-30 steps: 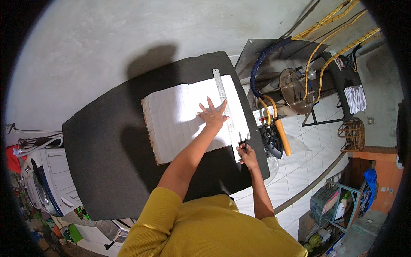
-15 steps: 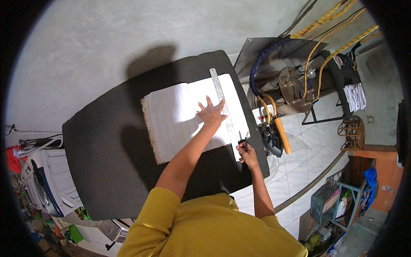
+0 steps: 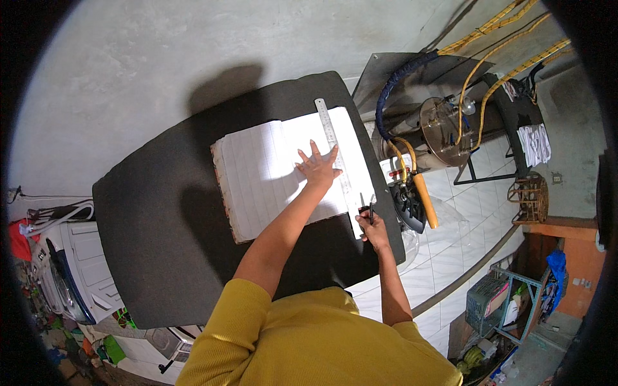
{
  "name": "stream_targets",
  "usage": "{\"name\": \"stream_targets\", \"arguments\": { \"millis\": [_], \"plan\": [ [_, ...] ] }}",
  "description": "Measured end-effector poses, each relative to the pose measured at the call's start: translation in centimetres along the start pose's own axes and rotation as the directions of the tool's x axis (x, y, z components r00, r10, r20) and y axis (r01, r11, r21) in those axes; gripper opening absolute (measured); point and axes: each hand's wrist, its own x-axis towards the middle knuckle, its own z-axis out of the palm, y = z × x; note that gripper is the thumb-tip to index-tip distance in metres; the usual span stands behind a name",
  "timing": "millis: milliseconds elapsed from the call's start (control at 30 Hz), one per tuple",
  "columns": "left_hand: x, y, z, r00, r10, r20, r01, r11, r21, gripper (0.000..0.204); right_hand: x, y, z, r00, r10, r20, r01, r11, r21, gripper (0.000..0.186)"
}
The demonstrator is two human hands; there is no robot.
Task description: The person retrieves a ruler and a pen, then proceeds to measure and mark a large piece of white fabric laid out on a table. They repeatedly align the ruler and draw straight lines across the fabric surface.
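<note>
An open, large ruled book [image 3: 254, 180] with worn edges lies on a dark grey padded board [image 3: 154, 244]. Across its right-hand page runs a long metal ruler [image 3: 326, 123], its ends reaching past the page's far and near edges. My left hand [image 3: 317, 171] lies flat with fingers spread, pressing on the page and the ruler's edge. Close to the ruler's near end, my right hand [image 3: 373, 230] is closed around a black pen [image 3: 371, 213], which points upward. The fingertips of that hand are at the ruler; whether they also grip it is hard to see.
Right of the board stands a black iron [image 3: 410, 209] with an orange handle [image 3: 425, 201]. Behind it, yellow and blue hoses hang over a round metal boiler [image 3: 445, 132]. A rattan stool [image 3: 529, 198] and a crate [image 3: 484, 302] stand farther right. White appliance [image 3: 87, 267] at left.
</note>
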Motion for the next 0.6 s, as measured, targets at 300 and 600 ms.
{"name": "stream_targets", "arguments": {
  "millis": [300,600],
  "plan": [
    [0.1,-0.1,0.1,1.0,-0.018,-0.005,0.019,1.0,0.017,0.073,-0.2,-0.7,0.3,1.0,-0.018,-0.008,0.018,0.999,-0.04,0.023],
    [0.5,-0.9,1.6,0.992,-0.001,-0.125,0.008,0.998,0.054,0.075,3.6,-9.0,1.3,0.887,-0.304,-0.347,0.368,0.92,0.135,0.049]
  ]
}}
